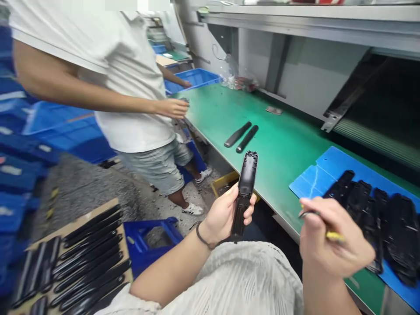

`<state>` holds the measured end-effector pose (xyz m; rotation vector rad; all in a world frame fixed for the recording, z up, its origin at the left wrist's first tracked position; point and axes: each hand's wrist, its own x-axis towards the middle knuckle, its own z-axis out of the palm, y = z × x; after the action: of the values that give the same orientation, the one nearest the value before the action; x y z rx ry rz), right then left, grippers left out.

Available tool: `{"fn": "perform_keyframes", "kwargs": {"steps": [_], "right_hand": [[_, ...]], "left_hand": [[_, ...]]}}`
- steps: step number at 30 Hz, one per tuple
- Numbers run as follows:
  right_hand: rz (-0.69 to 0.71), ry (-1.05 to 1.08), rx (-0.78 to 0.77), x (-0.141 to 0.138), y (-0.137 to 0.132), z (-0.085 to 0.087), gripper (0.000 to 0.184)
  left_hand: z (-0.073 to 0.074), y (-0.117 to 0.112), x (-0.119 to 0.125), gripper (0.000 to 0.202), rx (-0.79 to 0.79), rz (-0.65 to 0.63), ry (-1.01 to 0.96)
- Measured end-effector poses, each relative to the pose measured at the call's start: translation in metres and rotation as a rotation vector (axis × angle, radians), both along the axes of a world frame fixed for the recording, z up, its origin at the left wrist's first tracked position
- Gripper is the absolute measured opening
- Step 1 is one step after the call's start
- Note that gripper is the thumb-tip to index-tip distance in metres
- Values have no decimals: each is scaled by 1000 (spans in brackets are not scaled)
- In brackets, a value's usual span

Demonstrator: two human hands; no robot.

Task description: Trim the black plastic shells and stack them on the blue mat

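The black casing [248, 175] is just below and right of the frame's centre, held in the curled fingers of my left hand [223, 214], while my right hand [337, 245], lower right, pinches a partly hidden yellow tool [334, 236] near black parts [398, 232] at the right.

No text, brand or number readable from your position. Pale label-like patches [7, 169] sat on blue bins [19, 192] at your left, too blurred for you to read. Yellow-and-dark striped marking [51, 203] showed near bins, smeared. White shoes [193, 209] on person [134, 83] near you bore dark stripes. Small flat piece [274, 110] lay on green table [210, 109]; any print too small for you.
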<state>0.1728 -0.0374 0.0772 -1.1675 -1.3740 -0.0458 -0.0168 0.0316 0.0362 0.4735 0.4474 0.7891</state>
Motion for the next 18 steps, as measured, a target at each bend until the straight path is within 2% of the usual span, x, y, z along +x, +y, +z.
{"fn": "perform_keyframes", "kwargs": {"steps": [4, 6, 9, 11, 13, 18], "right_hand": [[137, -178, -138, -26, 7, -37, 44], [204, -226, -137, -40, 10, -55, 51], [349, -387, -28, -54, 9, -68, 34], [372, -476, -4, -57, 6, -70, 23], [374, -504, -8, -57, 3, -68, 20], [509, -326, -135, -50, -2, -51, 19]], "left_hand": [[9, 13, -20, 22, -20, 241, -26], [16, 16, -22, 21, -26, 357, -22], [22, 14, -18, 20, -47, 442, -14], [23, 11, -12, 19, -37, 446, -12], [23, 8, -8, 18, -6, 432, -9], [21, 6, -8, 18, 121, 385, 19]]}}
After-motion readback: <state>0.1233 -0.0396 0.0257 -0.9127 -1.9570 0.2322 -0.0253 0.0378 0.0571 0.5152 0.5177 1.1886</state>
